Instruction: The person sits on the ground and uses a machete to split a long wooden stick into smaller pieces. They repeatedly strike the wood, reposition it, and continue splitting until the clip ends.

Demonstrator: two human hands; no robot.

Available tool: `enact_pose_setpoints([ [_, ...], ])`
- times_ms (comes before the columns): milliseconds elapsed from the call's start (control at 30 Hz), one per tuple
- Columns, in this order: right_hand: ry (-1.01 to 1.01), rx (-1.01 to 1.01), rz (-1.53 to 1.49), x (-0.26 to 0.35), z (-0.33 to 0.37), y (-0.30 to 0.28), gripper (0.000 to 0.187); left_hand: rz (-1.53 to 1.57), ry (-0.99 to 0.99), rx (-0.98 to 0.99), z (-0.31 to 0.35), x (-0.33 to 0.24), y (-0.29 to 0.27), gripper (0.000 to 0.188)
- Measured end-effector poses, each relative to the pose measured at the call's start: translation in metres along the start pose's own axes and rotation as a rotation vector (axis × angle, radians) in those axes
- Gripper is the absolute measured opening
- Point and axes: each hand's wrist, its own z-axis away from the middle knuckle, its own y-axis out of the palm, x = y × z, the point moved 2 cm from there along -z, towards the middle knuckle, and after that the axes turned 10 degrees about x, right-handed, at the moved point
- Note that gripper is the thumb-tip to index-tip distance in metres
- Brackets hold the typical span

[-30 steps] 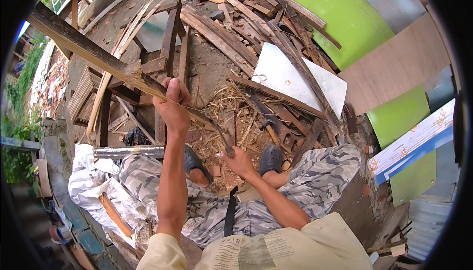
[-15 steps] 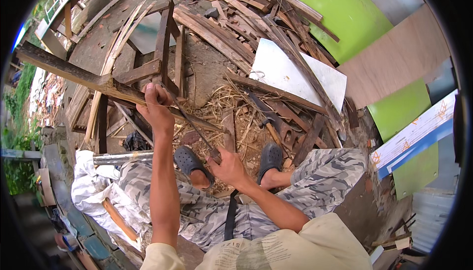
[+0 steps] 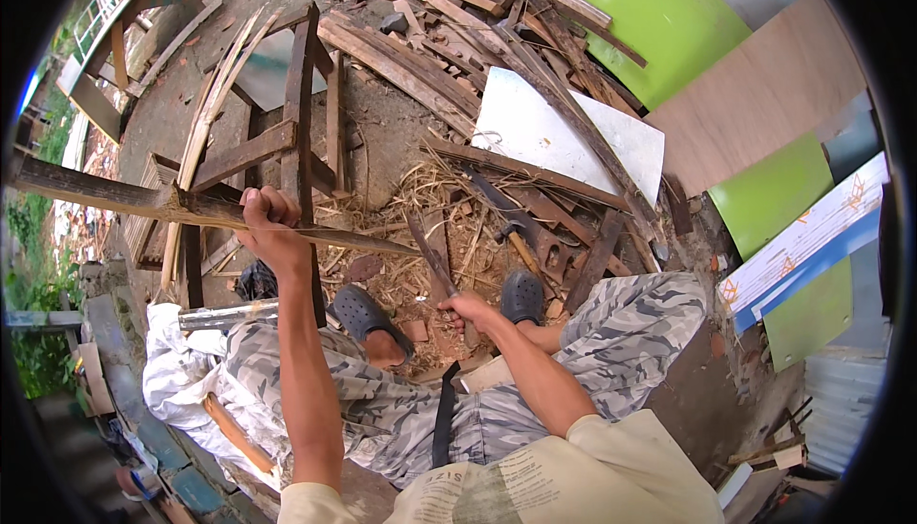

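My left hand [image 3: 270, 228] is closed around a long, dark-weathered bamboo pole [image 3: 105, 192]. The pole lies crosswise, with a knobby joint left of the hand and a pale, thin tapered end [image 3: 368, 240] to the right of it. In my right hand [image 3: 470, 310], low between the feet, is a machete [image 3: 430, 255] gripped by its handle. Its dark blade slants up and to the left, its upper part near the pole's thin end; whether they touch I cannot tell. Shavings [image 3: 449, 190] cover the ground beyond.
A dark wooden frame [image 3: 302, 94] stands just beyond the pole, with pale split strips [image 3: 215, 94] leaning beside it. A hammer [image 3: 523, 252] lies near my right shoe [image 3: 522, 297]. Scrap planks [image 3: 411, 75] and a white board [image 3: 516, 123] fill the far right.
The machete has come away from beside my left hand toward the right, its blade now steeper. The pole has tilted nearer to level, and my left hand has shifted slightly left and nearer.
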Motion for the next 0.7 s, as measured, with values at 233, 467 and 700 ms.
enact_pose_setpoints([
  [233,-0.585,-0.369,0.737,0.073,0.090,0.098,0.030,0.015,-0.002,-0.005,0.001,0.002,-0.007,0.033],
  [467,-0.294,-0.723,0.797,-0.028,0.002,-0.016,0.022,-0.002,0.003,0.022,0.001,0.001,0.015,0.033],
  [700,-0.076,-0.128,0.040,-0.006,0.000,0.005,0.015,0.050,-0.013,-0.011,0.001,-0.001,-0.010,0.033],
])
